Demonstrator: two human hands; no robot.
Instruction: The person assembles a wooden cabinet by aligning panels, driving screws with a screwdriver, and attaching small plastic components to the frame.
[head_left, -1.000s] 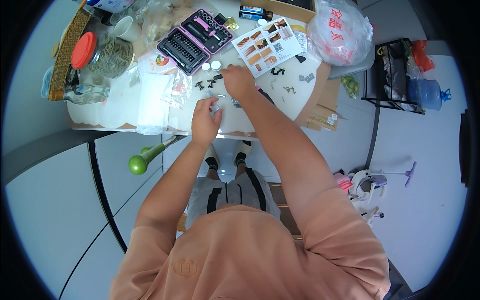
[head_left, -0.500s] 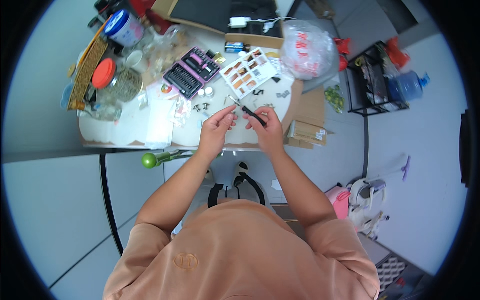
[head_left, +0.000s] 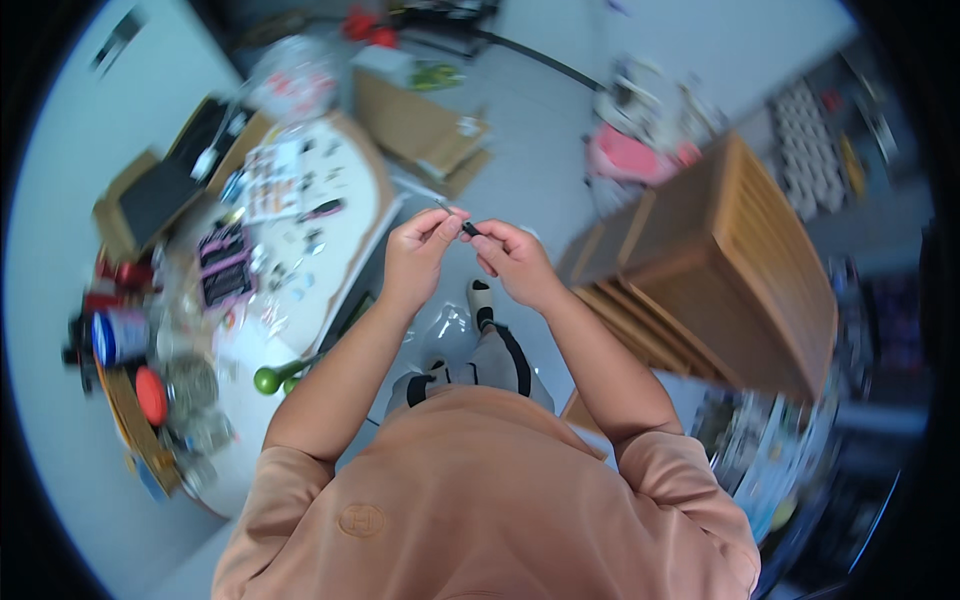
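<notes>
My left hand [head_left: 420, 257] and my right hand [head_left: 512, 262] meet in front of me, past the table's edge and above the floor. Between them is a slim black-handled tool [head_left: 470, 229] with a thin metal end. My right fingers grip its black part, and my left thumb and fingertips pinch around the metal end. Its exact kind is too small to tell. On the white table [head_left: 352, 190] to the left lies a black-and-pink handled tool [head_left: 322, 210], among small dark parts. An instruction sheet [head_left: 272, 182] with pictures and a pink-and-black tool kit [head_left: 226, 268] lie farther left.
A wooden cabinet [head_left: 735, 270] stands at the right. Flattened cardboard [head_left: 415, 130] lies beyond the table, near a plastic bag [head_left: 295, 82]. Jars, including one with a red lid [head_left: 151, 396], crowd the table's left. A green round-ended object [head_left: 270, 379] is by the near edge.
My body has turned right, so the table has swung to the left of view and the cabinet has appeared. My hands have come together, the left now pinching the tool's end.
</notes>
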